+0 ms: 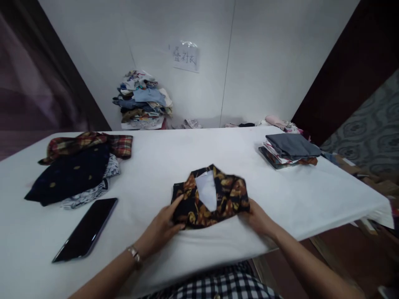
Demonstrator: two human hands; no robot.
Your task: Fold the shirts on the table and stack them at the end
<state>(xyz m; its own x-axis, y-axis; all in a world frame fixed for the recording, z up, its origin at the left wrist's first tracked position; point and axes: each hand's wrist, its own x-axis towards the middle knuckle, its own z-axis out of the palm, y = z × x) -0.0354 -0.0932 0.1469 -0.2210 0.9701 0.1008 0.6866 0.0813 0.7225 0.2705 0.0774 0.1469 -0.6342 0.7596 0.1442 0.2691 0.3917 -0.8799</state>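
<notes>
A folded shirt (199,211), black with a brown and yellow print, lies near the front edge of the white-covered table. Its collar faces up, and something white shows through the neck opening. My left hand (165,221) grips the shirt's left edge, index finger and thumb on top of the cloth. At the opposite edge, my right hand (256,216) holds the lower right corner, with its fingertips partly hidden under the fabric.
A dark phone (86,229) lies at left, below a loose heap of shirts (73,172). Folded clothes (291,146) are stacked at right. Behind the table (193,145), a tall clothes pile (145,99) stands against the wall, where a handwritten paper (186,57) hangs.
</notes>
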